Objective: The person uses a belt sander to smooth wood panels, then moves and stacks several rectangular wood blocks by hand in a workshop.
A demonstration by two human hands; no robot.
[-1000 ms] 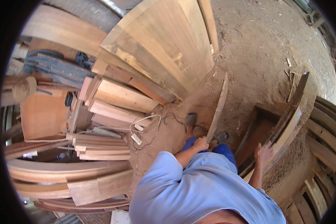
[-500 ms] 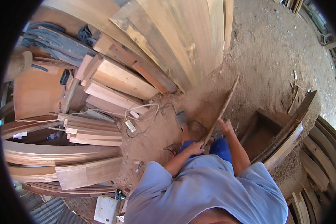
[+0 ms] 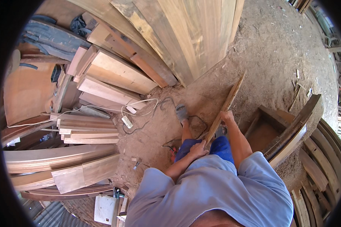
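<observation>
A long narrow wooden board (image 3: 229,99) slants away from my waist, its far end pointing up and to the right over the dirt floor. Close to my lap, my left hand (image 3: 199,148) is closed around the board's near end. Farther along, my right hand (image 3: 226,116) grips its right side. More of the board's broad face shows between the two hands and beyond. Below it are my blue shorts and my feet in grey footwear (image 3: 181,111).
Wide planks (image 3: 189,38) lean at the far side. Stacked lumber (image 3: 89,130) and a white power strip (image 3: 127,122) with cables lie left. A dark cable loops by my left foot. A wooden frame (image 3: 276,123) stands right, beside more boards (image 3: 322,155).
The board has turned about its length, from a thin edge to a wider face. Both hands still hold it. My view has shifted slightly, moving the surroundings a little leftward.
</observation>
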